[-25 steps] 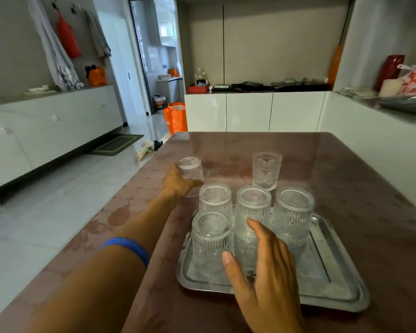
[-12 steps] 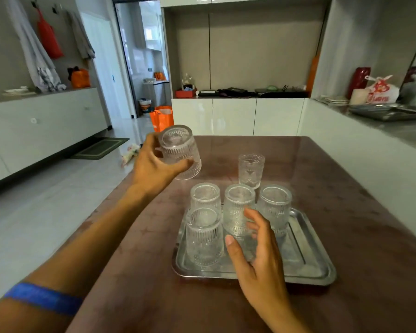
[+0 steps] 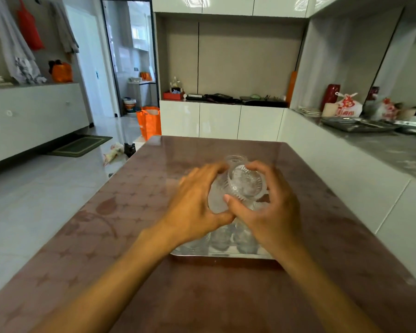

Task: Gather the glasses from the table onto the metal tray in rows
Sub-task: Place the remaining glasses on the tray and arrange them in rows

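A ribbed clear glass (image 3: 240,186) is held in the air above the metal tray (image 3: 221,255), tilted with its mouth toward me. My left hand (image 3: 195,207) grips it from the left and my right hand (image 3: 267,207) wraps it from the right. Below my hands, several glasses (image 3: 228,236) stand on the tray, mostly hidden. One more glass (image 3: 235,158) stands on the brown table (image 3: 135,224) beyond my hands; only its rim shows.
The table's left edge drops to a tiled floor (image 3: 34,200). A white counter (image 3: 360,179) runs along the right side. Orange bags (image 3: 149,121) stand on the floor beyond the table's far left corner.
My left hand lifted a glass from the table's left side and carried it over the tray. My right hand rose from the tray's glasses and closed on that glass.
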`<state>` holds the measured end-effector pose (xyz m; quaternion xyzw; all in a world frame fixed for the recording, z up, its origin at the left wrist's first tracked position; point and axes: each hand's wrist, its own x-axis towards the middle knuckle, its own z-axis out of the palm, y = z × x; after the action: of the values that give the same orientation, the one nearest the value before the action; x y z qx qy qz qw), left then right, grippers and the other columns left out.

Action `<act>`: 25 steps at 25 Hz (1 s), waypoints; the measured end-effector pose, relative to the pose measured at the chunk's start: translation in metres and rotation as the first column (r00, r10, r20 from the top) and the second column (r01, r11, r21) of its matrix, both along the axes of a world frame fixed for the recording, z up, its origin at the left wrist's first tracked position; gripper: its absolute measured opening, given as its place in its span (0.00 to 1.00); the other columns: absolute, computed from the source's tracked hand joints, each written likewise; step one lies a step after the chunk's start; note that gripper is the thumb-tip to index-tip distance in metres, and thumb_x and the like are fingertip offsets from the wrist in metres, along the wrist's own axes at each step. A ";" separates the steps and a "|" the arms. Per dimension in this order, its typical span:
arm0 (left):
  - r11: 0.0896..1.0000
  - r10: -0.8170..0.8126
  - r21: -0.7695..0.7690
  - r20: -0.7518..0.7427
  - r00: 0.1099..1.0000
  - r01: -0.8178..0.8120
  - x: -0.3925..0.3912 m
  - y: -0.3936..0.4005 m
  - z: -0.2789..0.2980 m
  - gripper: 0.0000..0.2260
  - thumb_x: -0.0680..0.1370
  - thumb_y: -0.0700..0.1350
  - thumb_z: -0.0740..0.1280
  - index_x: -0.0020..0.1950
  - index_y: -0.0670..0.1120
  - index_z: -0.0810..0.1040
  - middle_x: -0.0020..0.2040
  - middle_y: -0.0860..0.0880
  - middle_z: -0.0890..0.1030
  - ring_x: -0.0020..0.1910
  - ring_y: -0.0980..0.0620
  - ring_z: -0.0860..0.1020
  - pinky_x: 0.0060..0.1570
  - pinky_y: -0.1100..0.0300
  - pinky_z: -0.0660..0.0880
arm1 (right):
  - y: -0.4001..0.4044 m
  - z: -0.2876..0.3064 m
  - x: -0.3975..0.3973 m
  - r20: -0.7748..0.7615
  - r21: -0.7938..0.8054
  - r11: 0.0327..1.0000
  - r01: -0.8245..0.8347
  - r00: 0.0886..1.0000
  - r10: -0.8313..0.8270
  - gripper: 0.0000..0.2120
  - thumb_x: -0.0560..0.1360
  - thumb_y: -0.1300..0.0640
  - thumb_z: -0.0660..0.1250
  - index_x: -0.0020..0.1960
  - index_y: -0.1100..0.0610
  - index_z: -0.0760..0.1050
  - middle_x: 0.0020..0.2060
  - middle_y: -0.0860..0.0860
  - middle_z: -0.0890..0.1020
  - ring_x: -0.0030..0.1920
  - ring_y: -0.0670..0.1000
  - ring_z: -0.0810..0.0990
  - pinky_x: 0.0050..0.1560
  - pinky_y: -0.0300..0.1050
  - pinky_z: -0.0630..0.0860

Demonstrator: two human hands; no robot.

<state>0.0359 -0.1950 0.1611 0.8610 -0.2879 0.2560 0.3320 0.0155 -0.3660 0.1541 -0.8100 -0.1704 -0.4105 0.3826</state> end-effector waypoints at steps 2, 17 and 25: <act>0.992 0.057 0.117 -0.014 0.998 -0.055 0.003 0.018 -0.012 0.28 0.69 0.57 0.75 0.66 0.49 0.75 0.63 0.52 0.78 0.61 0.49 0.76 0.60 0.46 0.74 | -0.012 -0.004 0.002 -0.108 0.035 0.999 -0.008 0.994 0.012 0.25 0.65 0.43 0.78 0.59 0.48 0.75 0.50 0.45 0.82 0.45 0.45 0.81 0.40 0.37 0.81; 0.966 0.085 0.247 -0.009 0.996 -0.081 0.011 0.047 -0.050 0.13 0.74 0.50 0.71 0.56 0.47 0.81 0.55 0.52 0.82 0.55 0.50 0.78 0.56 0.53 0.76 | -0.002 -0.057 0.038 -0.443 -0.237 0.971 -0.033 0.893 -0.078 0.23 0.68 0.37 0.72 0.59 0.41 0.71 0.59 0.44 0.79 0.51 0.48 0.78 0.44 0.40 0.72; 0.908 0.180 -0.283 -0.402 0.898 -0.309 0.085 0.076 -0.072 0.10 0.81 0.41 0.62 0.60 0.45 0.80 0.55 0.49 0.84 0.56 0.50 0.80 0.53 0.64 0.74 | -0.030 -0.025 0.076 -0.284 -0.121 0.986 0.111 0.948 -0.142 0.16 0.73 0.37 0.64 0.57 0.43 0.76 0.53 0.42 0.82 0.45 0.44 0.80 0.40 0.40 0.77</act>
<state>0.1213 -0.1186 0.0890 0.8527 -0.0600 0.1766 0.4880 0.0915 -0.3961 0.1288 -0.8897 -0.0807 -0.3008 0.3339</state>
